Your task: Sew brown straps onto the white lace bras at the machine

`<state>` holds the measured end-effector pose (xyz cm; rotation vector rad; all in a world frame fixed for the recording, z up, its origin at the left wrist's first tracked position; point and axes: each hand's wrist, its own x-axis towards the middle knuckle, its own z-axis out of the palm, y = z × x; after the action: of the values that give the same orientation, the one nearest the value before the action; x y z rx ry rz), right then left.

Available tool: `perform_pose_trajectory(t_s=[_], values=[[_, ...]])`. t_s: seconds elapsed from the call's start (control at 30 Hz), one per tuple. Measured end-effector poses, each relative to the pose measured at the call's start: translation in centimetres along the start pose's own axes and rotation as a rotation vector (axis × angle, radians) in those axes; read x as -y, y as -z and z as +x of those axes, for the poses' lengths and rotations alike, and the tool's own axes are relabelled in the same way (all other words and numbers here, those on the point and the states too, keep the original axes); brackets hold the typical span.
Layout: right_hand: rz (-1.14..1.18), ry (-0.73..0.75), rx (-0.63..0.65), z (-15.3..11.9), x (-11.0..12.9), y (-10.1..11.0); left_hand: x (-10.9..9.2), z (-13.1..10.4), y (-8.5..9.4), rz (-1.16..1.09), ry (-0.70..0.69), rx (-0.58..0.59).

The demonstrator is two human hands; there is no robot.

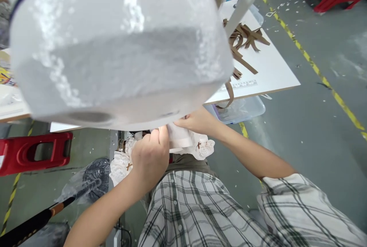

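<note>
A large glossy white housing (129, 59), close to the camera, hides much of the work area. Just below its lower edge, my left hand (151, 153) is closed with its fingers curled on a piece of white fabric (180, 137). My right hand (197, 121) grips the same fabric from the other side, thumb pressed down and the other fingertips hidden under the housing. White lace trim (205, 149) with small brown bows spreads around the fabric on both sides, over my lap.
A white tabletop (275, 71) at right carries brown strips (243, 42) and a ruler (243, 84). Below its edge is a clear plastic bin (243, 110). Red stools (34, 153) stand on the floor at left and far right. A plastic-wrapped dark bundle (96, 176) lies at lower left.
</note>
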<state>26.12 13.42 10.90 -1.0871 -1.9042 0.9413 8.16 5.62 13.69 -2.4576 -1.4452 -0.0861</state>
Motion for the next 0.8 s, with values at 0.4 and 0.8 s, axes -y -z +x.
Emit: perform_pose_trajectory(t_s=[0.4,0.8], values=[[0.058,-0.043,0.015,-0.1,-0.4,-0.4,0.8,-0.3,-0.3,-0.086,0.006,0.004],[0.073,-0.112,-0.128,-3.0,-2.0,-1.5,2.0,-2.6,-1.3,-0.786,0.486,0.049]])
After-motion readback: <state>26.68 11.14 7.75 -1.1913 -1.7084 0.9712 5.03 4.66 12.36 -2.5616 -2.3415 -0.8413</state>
